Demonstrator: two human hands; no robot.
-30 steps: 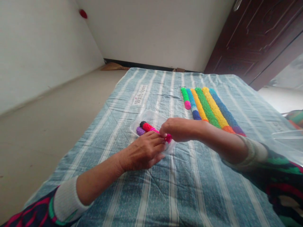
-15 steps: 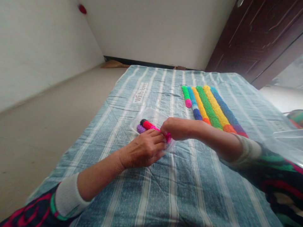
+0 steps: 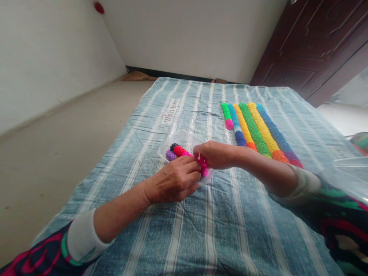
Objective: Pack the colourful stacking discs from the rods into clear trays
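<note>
A small clear plastic box (image 3: 184, 136) stands on the cloth in front of me. In it lie a knobbly, dotted row (image 3: 181, 150) running from black through red to bright pink, and a purple row (image 3: 171, 155) beside it. My left hand (image 3: 176, 180) rests over the near side of the box, fingers curled onto the pink end and hiding part of it. Over the right side of the box, my right hand (image 3: 211, 154) pinches at the pink pieces (image 3: 203, 168) with thumb and forefinger. Exactly what sits between those fingertips is partly hidden.
Several long, knobbly coloured rows (image 3: 253, 126) lie side by side to the right, partly behind my right forearm. A clear plastic container (image 3: 352, 170) stands at the right edge. Striped cloth (image 3: 184, 237) covers the table. A dark red door (image 3: 310, 46) is at the back right.
My right thumb and forefinger have shifted slightly, and a gap with pink in it now shows between them. My left hand stays almost where it was.
</note>
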